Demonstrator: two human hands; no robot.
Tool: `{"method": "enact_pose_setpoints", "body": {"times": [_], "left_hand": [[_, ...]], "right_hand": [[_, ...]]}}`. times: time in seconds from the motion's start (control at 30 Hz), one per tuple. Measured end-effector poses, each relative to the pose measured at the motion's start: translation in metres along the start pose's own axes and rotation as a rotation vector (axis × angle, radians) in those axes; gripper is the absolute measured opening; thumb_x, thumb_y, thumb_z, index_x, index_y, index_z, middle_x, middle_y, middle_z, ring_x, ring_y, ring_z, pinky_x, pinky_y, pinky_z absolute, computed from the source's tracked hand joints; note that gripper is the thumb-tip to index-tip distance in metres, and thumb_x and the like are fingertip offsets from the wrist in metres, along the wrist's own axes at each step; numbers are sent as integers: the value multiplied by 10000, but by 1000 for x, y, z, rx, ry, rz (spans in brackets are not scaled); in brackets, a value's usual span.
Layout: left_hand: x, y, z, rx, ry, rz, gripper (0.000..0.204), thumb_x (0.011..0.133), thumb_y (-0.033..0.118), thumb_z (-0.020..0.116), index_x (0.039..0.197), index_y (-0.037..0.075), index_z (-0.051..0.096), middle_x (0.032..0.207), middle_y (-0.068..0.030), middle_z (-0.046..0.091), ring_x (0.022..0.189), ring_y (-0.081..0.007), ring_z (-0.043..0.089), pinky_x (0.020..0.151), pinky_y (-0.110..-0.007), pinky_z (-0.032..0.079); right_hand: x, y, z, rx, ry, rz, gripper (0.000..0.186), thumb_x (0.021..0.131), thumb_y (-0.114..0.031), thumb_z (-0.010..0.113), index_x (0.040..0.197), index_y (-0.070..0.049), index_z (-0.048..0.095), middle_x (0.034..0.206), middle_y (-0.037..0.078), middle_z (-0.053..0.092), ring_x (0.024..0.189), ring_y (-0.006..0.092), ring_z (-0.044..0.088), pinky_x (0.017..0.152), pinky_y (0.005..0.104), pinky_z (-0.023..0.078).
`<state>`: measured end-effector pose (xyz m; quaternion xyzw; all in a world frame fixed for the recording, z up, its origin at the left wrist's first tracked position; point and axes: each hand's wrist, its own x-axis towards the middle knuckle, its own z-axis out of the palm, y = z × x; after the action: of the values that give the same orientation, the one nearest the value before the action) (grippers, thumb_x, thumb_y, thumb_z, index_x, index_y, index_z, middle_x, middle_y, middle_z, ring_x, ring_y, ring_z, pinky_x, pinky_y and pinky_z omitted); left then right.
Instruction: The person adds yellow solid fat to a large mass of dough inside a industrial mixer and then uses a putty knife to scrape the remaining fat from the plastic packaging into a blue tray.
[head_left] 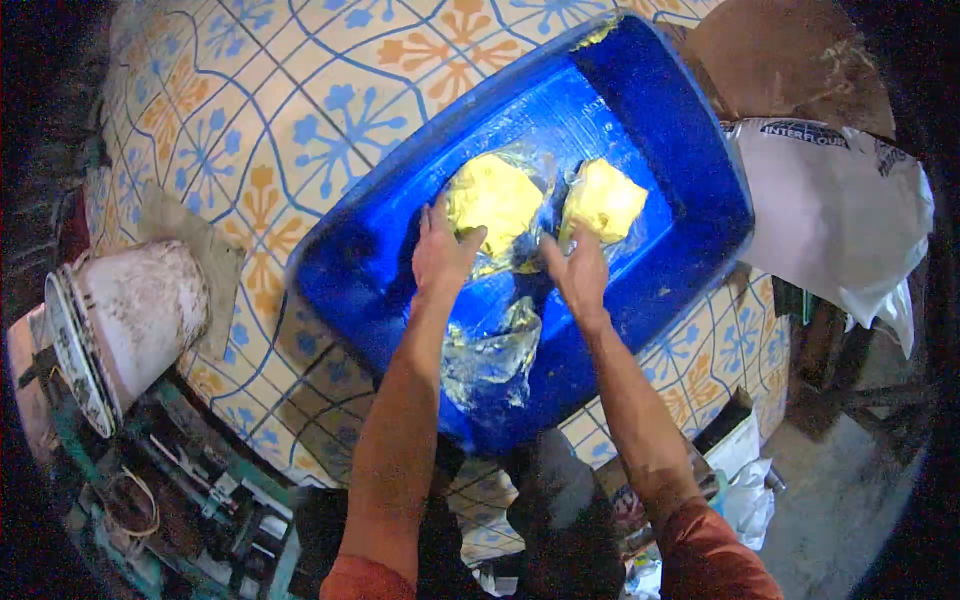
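Patterned surface [340,130] | yellow lumps [495,200] (blue tub [680,130]) touching spread left fingers [432,222], spread right fingers [584,240]

A flat, cream surface [300,85] with a blue-and-orange floral tile pattern stretches wide, well lit across its upper part; whether tabletop or floor is unclear. Beyond its lower right corner lies plain grey floor [842,495]; past its left edge, deep shadow.

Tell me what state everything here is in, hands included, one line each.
Left hand: open, against the larger lump
Right hand: open, touching the smaller lump
Larger yellow lump: partly covered by clear film
Smaller yellow lump: separate from the larger
Loose plastic film: crumpled, smeared
Blue tub: open-topped, streaked inside
White bucket: dirty
White sack: creased
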<state>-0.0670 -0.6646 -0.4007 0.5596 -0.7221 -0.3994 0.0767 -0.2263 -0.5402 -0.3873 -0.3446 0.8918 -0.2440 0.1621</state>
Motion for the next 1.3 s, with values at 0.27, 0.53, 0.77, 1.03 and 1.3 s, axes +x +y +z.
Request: {"method": "enact_pose_setpoints", "body": {"times": [0.27, 0.53, 0.77, 1.03, 1.3], "left_hand": [[29, 23, 31, 74, 319, 236, 592, 759, 366, 677, 1144, -2, 417, 1336, -251, 363, 1142, -427, 450, 923, -464, 420], [65, -17, 30, -402, 120, 113, 291, 889, 264, 479, 957, -19, 471, 882, -266, 564, 897, -417, 563, 743, -469, 431], [43, -8, 9, -554, -102, -162, 229, 841, 220, 458, 914, 7, 504, 739, -115, 507, 752, -255, 531, 694, -363, 435], [-96, 70, -150, -1564, -295, -290, 305, 900, 256, 448, 1072, 23, 544, 947, -91, 635, 823, -236, 624, 820, -376, 478], [-305, 174, -353, -1694, 129, -265, 257, 849, 250, 516, 1021, 62, 554, 963, -85, 630, 909, -220, 608, 867, -392, 462]], "right_hand": [[75, -15, 23, -108, -154, 205, 590, 801, -534, 552, 1016, 12, 604, 962, 267, 615, 884, 401, 608, 757, 438, 478], [65, 6, 64, 336, -76, 342, 585, 864, -475, 531, 1053, 79, 539, 976, 191, 600, 872, 245, 563, 814, 363, 422], [52, 34, 63, 786, -30, 361, 439, 884, -449, 521, 1012, -30, 523, 831, 48, 560, 646, 155, 512, 575, 298, 407], [-24, -110, -107, 1489, -545, 552, 402, 920, -334, 441, 1151, -24, 551, 1132, 93, 609, 1016, 206, 598, 892, 359, 473], [-126, -286, -298, 1476, -824, 612, 427, 844, -349, 513, 1129, -36, 566, 1082, 86, 621, 972, 230, 599, 861, 381, 480]]}}
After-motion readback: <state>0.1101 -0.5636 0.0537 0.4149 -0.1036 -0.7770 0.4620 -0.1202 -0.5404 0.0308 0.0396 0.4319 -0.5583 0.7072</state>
